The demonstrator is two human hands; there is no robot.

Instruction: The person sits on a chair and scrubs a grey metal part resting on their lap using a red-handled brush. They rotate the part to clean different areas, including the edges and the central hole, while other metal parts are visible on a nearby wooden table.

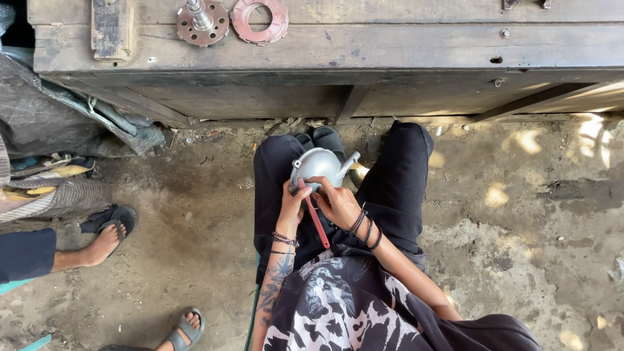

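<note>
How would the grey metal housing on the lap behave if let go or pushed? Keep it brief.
The grey metal housing looks like cast metal, so probably stiff and fairly heavy for its size. Its domed shape suggests it could rock or slide off the lap. The left hand and right hand both steady it beside the red tool.

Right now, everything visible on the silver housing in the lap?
The silver housing is a rounded, dome-shaped cover of dull grey metal, cast by the look of it, with a short tube sticking out at its upper right. It rests over the person's black-trousered knees. The left hand and right hand grip its lower edge, where a red-handled tool meets it.
</note>
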